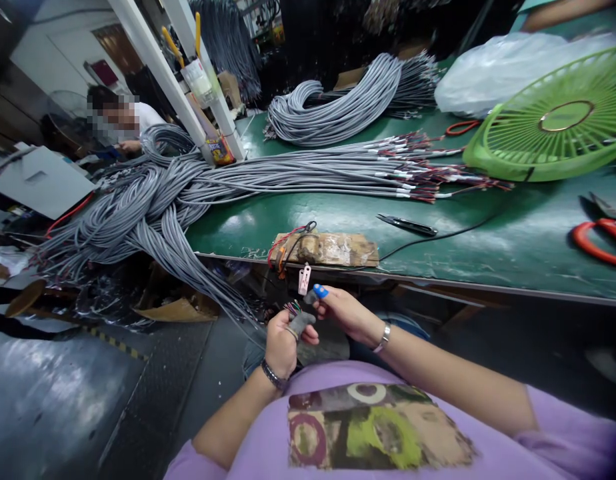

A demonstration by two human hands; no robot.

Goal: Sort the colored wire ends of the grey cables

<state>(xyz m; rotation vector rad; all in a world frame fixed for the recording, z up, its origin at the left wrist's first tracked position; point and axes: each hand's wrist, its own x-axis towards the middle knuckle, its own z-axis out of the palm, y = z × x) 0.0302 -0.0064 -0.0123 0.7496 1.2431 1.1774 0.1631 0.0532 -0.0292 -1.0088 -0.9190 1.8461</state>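
Observation:
My left hand (284, 341), a grey cover on its thumb, is closed round a cable end in front of my body. Thin coloured wires (293, 307) fan out above its fingers. My right hand (341, 310) is just to the right, its fingers pinched together; one wears blue tape and another a grey cover. Whatever lies in that pinch is too small to make out. Just beyond my fingertips, a pale pink clip-like piece (305, 280) hangs at the bench edge. Behind it a worn wooden block (338, 249) with red and black leads sits on the bench.
Bundled grey cables (288, 175) stretch across the green bench (238, 227) and droop off its left end. A cable coil (338, 107) lies behind. Black snips (407, 225), red-handled scissors (603, 240) and a green fan (553, 120) are rightward. A person (145, 115) sits far left.

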